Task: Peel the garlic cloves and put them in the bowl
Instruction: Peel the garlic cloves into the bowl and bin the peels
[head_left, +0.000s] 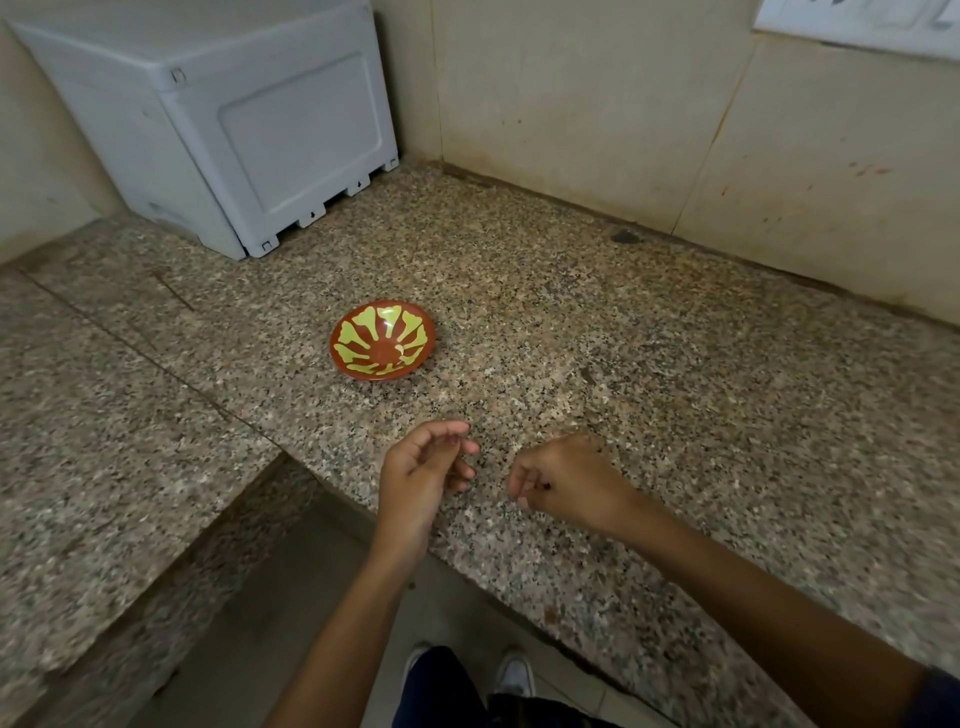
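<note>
Garlic is not showing plainly anywhere we are looking: no clove is lying loose on the tabletop (597, 332) that we can pick out against the speckled stone, and the bowl (383, 340) is looking empty. Nearest us, our right hand (563, 480) is hanging over the front edge with its fingers curled in tight; whether they are pinching a clove or a scrap of skin, we cannot tell. Just beside it, our left hand (426, 465) is hovering with fingers loosely bent, holding nothing we can see. Farther out, the bowl is sitting ahead and slightly left, so the left hand is lying nearer to it. We are judging that any drop goes forward and left.
</note>
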